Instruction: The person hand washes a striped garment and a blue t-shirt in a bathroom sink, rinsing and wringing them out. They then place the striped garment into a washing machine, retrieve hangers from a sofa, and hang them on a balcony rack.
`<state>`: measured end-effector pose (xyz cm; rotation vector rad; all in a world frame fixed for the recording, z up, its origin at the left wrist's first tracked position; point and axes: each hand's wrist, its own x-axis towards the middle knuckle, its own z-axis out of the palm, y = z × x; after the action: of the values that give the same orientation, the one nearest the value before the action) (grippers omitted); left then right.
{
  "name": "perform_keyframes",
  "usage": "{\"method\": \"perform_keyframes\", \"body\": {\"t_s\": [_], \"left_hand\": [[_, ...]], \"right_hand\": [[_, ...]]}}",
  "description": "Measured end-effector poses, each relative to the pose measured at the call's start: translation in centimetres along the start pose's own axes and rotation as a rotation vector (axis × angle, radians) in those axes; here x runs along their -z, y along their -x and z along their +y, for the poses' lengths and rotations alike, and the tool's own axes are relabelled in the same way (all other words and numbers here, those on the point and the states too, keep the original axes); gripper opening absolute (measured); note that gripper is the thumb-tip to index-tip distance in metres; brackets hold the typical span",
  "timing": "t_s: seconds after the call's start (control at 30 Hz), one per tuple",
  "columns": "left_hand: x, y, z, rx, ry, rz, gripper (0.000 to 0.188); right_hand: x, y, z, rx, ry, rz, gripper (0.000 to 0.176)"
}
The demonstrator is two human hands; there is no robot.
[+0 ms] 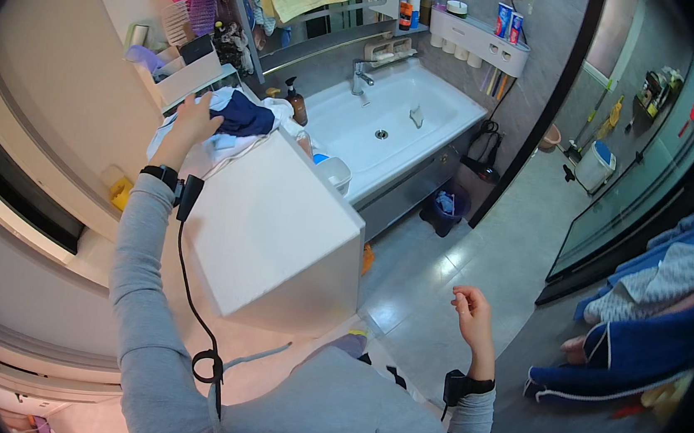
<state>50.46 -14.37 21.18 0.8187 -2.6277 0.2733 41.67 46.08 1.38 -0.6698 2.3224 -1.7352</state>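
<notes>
My left hand (193, 120) reaches over a heap of clothes at the far end of a white cabinet top (272, 209). Its fingers are at a dark blue garment (245, 114); whether they grip it I cannot tell. White and light blue cloth (228, 145) lies around and under that garment. My right hand (469, 310) hangs above the floor on the right, fingers loosely curled, with nothing visible in it. Both wrists carry black straps with small devices and cables.
Beyond the cabinet stand a brown pump bottle (296, 102), a clear plastic container (333, 173) and a white washbasin (394, 121) with a faucet (360, 77). A storage box (191, 79) is behind the clothes. A bin (448, 204) stands below the basin; towels (641, 345) hang at right.
</notes>
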Motion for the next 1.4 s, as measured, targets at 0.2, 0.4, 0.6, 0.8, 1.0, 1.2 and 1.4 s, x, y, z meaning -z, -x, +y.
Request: {"method": "perform_keyframes", "body": {"t_s": [0.2, 0.4, 0.6, 0.8, 1.0, 1.2, 1.4], "left_hand": [[-2.6, -2.7, -2.0, 0.051, -0.197, -0.309, 0.044], [1.2, -3.9, -2.4, 0.192, -0.048, -0.033, 0.022], [9.3, -7.5, 7.6, 0.133, 0.014, 0.493, 0.021], [12.4, -13.6, 24.3, 0.156, 0.062, 0.43, 0.022], [8.8, -17.7, 34.4, 0.067, 0.404, 0.285, 0.022], [0.3, -21.0, 39.0, 0.066, 0.847, 0.249, 0.029], [-9.8, -20.2, 38.2, 0.364, 0.954, 0.036, 0.034]], "right_hand": [[0.2, -11.6, 0.7, -0.027, -0.014, -0.083, 0.017], [-1.2, -23.0, 2.7, 0.0, -0.059, -0.278, 0.015], [-0.2, -33.8, 3.9, 0.202, -0.063, -0.512, 0.013], [4.3, -42.0, 0.9, 0.23, 0.082, -0.691, 0.021], [5.4, -49.3, -3.7, 0.452, -0.206, -0.733, 0.092], [2.9, -55.0, -5.1, 0.541, -0.257, -0.815, 0.059], [6.5, -60.5, -4.1, 0.201, -0.42, -0.747, 0.022]]}}
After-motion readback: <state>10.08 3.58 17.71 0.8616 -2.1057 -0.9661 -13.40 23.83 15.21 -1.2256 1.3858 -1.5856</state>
